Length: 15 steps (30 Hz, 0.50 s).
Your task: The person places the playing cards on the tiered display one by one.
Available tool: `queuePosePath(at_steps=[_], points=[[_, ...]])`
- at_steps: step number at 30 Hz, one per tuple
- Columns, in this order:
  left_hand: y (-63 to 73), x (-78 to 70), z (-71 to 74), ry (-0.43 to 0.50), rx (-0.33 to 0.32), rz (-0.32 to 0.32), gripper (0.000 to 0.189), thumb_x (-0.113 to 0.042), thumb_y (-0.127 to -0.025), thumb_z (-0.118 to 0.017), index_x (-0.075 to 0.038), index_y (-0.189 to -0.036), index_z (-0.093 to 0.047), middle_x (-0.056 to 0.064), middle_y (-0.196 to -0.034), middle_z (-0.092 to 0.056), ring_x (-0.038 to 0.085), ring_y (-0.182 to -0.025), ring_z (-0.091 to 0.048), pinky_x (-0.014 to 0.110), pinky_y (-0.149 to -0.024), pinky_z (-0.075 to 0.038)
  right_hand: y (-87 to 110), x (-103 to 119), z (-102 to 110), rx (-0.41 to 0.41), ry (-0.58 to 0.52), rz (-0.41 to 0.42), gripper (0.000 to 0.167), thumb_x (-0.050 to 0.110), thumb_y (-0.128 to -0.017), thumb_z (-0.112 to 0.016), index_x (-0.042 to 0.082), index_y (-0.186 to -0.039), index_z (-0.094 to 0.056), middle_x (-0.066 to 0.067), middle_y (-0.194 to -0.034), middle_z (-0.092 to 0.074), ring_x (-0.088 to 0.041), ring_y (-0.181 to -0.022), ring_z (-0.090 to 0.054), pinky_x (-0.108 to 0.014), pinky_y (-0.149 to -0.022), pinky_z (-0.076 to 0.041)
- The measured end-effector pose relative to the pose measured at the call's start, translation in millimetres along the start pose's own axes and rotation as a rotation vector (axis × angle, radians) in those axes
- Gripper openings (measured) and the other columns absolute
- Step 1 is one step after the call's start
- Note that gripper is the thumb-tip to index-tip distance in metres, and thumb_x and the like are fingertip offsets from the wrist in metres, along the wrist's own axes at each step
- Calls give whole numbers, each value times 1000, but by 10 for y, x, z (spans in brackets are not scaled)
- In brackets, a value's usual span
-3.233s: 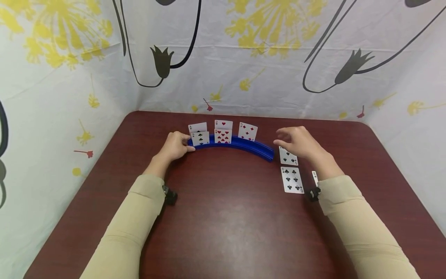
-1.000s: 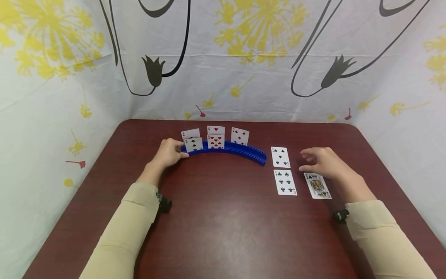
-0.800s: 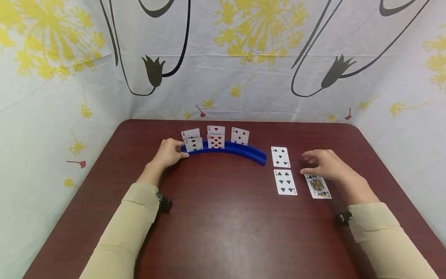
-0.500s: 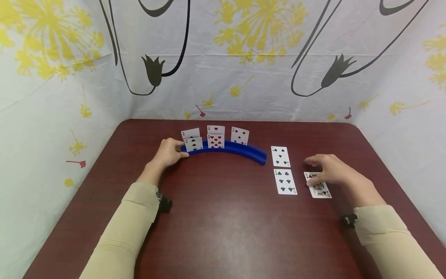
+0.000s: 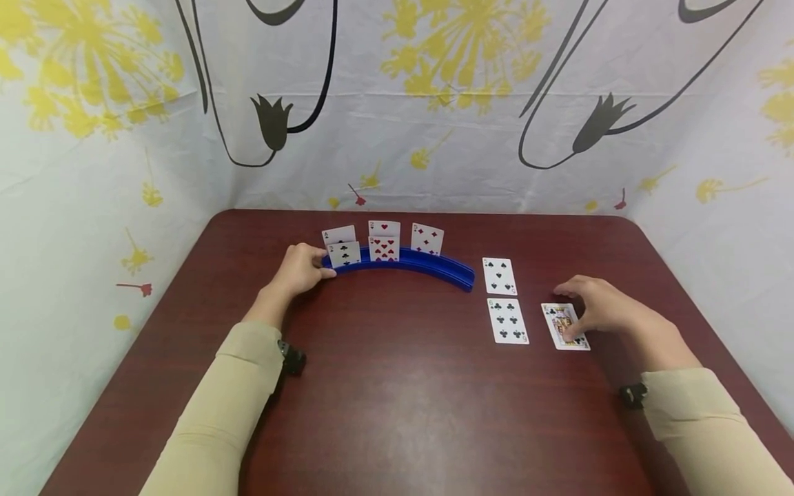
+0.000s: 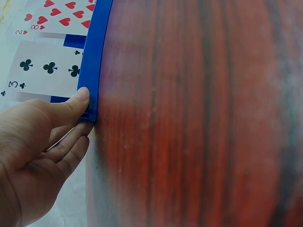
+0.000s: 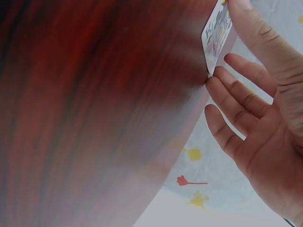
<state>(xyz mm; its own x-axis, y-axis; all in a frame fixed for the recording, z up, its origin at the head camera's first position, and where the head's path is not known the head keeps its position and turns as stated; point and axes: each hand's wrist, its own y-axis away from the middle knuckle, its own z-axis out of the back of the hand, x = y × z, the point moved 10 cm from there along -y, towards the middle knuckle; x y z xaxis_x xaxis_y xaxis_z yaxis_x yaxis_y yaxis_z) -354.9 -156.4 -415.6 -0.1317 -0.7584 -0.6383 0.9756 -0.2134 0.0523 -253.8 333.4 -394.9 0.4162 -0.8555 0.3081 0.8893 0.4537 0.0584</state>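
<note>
My left hand (image 5: 300, 270) pinches the left end of a blue curved card holder (image 5: 443, 268), thumb on its front edge. In the holder stand an ace (image 5: 338, 235), a three of clubs (image 6: 45, 70) in front of it, a two of hearts (image 5: 384, 228) behind an eight of hearts (image 6: 64, 14), and a five of diamonds (image 5: 427, 238). My right hand (image 5: 611, 307) hovers low over a king of clubs (image 5: 558, 318) lying on the table. Its thumb is over the card's face, and its loosely spread fingers are at the card's edge in the right wrist view.
A five of spades (image 5: 499, 276) and a six of clubs (image 5: 508, 321) lie face up between the holder and the king. The dark red wooden table (image 5: 397, 399) ends at a patterned white cloth (image 5: 372, 138) behind and at both sides.
My right hand has left the five of spades and moved right and nearer over the king, its thumb sliding down across the card. The left hand keeps its grip on the holder.
</note>
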Motion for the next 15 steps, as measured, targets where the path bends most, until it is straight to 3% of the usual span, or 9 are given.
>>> queuePosePath(at_steps=[8,15], points=[[-4,-6,17,-4,-7,-3,53,-14,-90,-79,7,-135,-61,26,-124,-67,37,-115,-65,49,-98,-52,-24,-17,-20,26,10,-28,73,33,-49,-101,-6,-104,-71,-5,-91,-65,-24,-84,-61,-45,-76,-51],[-1,4,4,-10,-1,-2,54,-15,-90,-80,6,-136,-61,25,-125,-67,36,-115,-65,49,-98,-52,-23,-43,-35,27,-3,-41,78,34,-48,-101,-6,-106,-70,-7,-94,-63,-23,-84,-59,-42,-74,-49]])
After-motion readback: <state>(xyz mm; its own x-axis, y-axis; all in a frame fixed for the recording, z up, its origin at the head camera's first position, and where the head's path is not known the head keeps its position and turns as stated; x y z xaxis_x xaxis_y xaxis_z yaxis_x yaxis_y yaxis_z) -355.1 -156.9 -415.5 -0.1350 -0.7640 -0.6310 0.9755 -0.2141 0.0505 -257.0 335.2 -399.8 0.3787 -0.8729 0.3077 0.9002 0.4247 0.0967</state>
